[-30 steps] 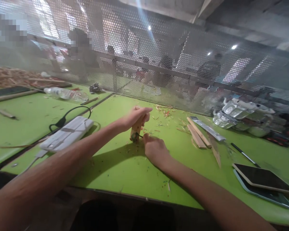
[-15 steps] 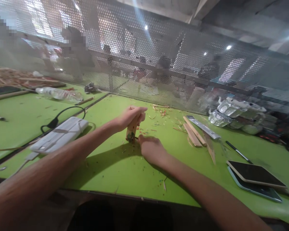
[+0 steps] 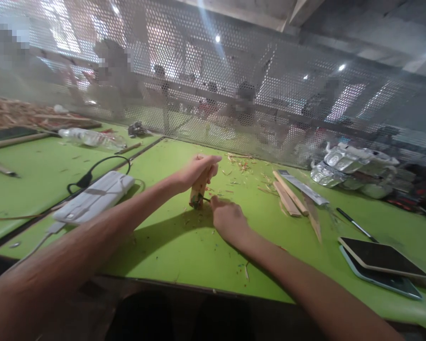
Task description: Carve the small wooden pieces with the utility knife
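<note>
My left hand (image 3: 200, 171) is wrapped round the upper part of a wooden block (image 3: 197, 192), which stands slightly tilted over the green table (image 3: 184, 246). The block's lower end carries dark green and reddish colouring. My right hand (image 3: 230, 219) is closed on a thin dark tool (image 3: 206, 199) whose kind I cannot make out. Its tip points left, at the coloured end of the block; whether they touch is too small to tell. Fine shavings (image 3: 243, 166) and coloured crumbs lie around both hands.
Wood strips (image 3: 287, 196) and a metal ruler (image 3: 303, 187) lie right, near a pen (image 3: 357, 225) and two stacked phones (image 3: 383, 258). A white power bank (image 3: 94, 196) with cables and a plastic bottle (image 3: 92, 138) lie left. A perforated screen (image 3: 206, 80) stands behind, with people beyond.
My right hand has drawn slightly right, away from the block, and more of the thin tool shows. The left hand keeps its hold. The whole view has shifted a little.
</note>
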### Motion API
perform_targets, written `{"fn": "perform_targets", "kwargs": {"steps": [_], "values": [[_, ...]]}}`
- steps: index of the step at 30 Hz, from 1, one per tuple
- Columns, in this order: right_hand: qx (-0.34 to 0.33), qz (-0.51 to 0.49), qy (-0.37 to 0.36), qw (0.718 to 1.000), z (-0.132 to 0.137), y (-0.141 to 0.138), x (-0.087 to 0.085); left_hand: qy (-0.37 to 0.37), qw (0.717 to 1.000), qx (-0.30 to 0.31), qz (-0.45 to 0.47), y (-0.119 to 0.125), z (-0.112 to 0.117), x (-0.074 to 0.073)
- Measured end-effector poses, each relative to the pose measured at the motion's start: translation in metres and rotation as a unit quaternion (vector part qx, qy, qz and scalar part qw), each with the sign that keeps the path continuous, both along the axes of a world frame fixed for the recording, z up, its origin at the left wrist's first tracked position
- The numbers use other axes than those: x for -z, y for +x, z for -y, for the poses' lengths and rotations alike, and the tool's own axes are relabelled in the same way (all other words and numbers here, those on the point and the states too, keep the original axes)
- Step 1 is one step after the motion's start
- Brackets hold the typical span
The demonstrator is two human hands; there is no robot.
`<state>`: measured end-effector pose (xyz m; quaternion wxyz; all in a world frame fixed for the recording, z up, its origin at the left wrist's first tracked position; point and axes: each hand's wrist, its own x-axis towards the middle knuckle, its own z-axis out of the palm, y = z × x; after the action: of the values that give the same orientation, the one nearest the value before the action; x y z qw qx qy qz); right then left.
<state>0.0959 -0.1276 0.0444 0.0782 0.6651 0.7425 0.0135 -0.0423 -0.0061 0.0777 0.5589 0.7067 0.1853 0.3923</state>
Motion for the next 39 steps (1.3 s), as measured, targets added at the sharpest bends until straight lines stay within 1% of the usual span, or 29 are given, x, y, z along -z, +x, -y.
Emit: {"fn": "perform_targets", "kwargs": {"steps": [2, 5, 10, 12, 15, 17, 19, 25, 32, 39], "values": [[0.001, -0.004, -0.003, 1.000, -0.002, 0.001, 0.000, 0.007, 1.000, -0.003, 0.002, 0.001, 0.002, -0.001], [-0.016, -0.012, -0.011, 1.000, -0.003, 0.002, -0.002, 0.005, 1.000, -0.003, 0.007, 0.001, 0.004, -0.002], [-0.025, -0.021, -0.029, 0.999, 0.001, -0.001, -0.008, 0.014, 1.000, 0.002, 0.018, 0.001, 0.005, -0.002], [-0.025, -0.026, -0.031, 0.999, 0.003, -0.001, -0.006, 0.016, 1.000, 0.008, 0.021, 0.000, 0.004, -0.001], [-0.031, -0.027, -0.007, 0.999, 0.005, 0.002, -0.001, 0.012, 1.000, 0.008, 0.017, -0.001, 0.003, 0.000], [-0.027, -0.018, 0.010, 0.999, 0.005, 0.003, 0.002, 0.012, 1.000, 0.006, 0.014, -0.001, 0.002, 0.000], [-0.021, -0.008, 0.011, 1.000, 0.004, 0.002, 0.003, 0.014, 1.000, 0.008, 0.017, -0.001, 0.001, 0.002], [-0.002, -0.016, -0.017, 1.000, 0.003, -0.004, -0.005, 0.013, 1.000, 0.002, 0.018, -0.001, -0.003, 0.004], [0.015, -0.002, -0.028, 0.999, -0.002, -0.006, -0.007, 0.012, 1.000, 0.005, 0.015, 0.001, 0.002, -0.002], [-0.025, -0.002, -0.021, 0.999, 0.001, -0.005, -0.008, 0.020, 1.000, 0.006, 0.019, 0.000, 0.000, 0.003]]}}
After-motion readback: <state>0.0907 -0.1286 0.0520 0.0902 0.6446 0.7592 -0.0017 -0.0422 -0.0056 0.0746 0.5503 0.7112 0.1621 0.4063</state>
